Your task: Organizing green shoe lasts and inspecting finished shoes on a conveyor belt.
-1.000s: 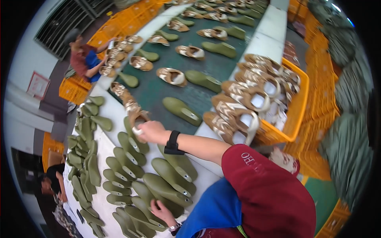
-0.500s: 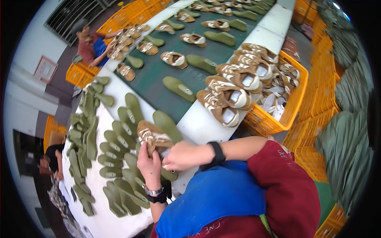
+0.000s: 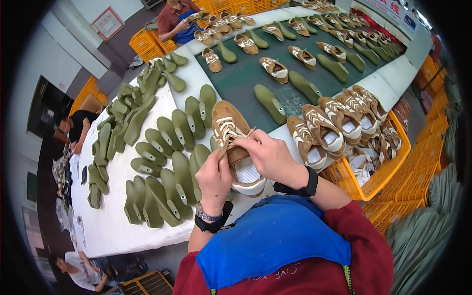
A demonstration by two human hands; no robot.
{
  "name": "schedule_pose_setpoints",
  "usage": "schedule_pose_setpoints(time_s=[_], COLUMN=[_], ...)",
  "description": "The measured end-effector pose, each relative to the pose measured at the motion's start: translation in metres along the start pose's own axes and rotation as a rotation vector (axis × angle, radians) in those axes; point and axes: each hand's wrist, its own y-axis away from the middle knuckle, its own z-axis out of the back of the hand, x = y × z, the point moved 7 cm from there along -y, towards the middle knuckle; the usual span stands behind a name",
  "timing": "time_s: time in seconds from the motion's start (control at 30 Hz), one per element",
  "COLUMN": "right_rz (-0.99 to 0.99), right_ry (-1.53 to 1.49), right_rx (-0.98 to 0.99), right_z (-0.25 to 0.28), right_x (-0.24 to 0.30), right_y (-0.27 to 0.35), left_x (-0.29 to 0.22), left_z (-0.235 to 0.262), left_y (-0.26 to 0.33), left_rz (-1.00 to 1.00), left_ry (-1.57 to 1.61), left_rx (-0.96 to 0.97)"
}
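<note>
I hold a tan and white sneaker (image 3: 231, 132) in front of my chest, over the white table. My left hand (image 3: 214, 177) grips its side near the opening. The fingers of my right hand (image 3: 268, 155) pinch the white laces at the tongue. Both wrists carry dark bands. Under and left of the shoe lie several olive-green shoe lasts (image 3: 169, 147) on the white table (image 3: 113, 226).
A green conveyor belt (image 3: 246, 81) carries sneakers and green lasts away from me. An orange crate (image 3: 388, 167) full of sneakers sits at my right. Another person (image 3: 179, 17) works at the belt's far end; two more people sit at the left.
The shoe came up from the table toward my chest and both hands closed on it, the right hand shifting to the laces. My view tilted down and nearer.
</note>
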Motion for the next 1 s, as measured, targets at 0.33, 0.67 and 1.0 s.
schedule_pose_setpoints(time_s=[0.33,0.67,1.0], right_rz=[0.214,0.049,-0.343], right_ry=[-0.019,-0.201,-0.305], right_rx=[0.289,-0.102,-0.017], right_z=[-0.009,0.017,0.016], right_x=[-0.002,-0.011,-0.060], right_y=[0.004,-0.003,-0.010], left_x=[0.016,-0.028,-0.005], left_z=[-0.003,-0.026,-0.033], left_y=[-0.009,-0.025,-0.019], left_rz=[0.138,-0.246,-0.216], left_ry=[0.199,-0.136,-0.016], left_rx=[0.048,0.339,0.338])
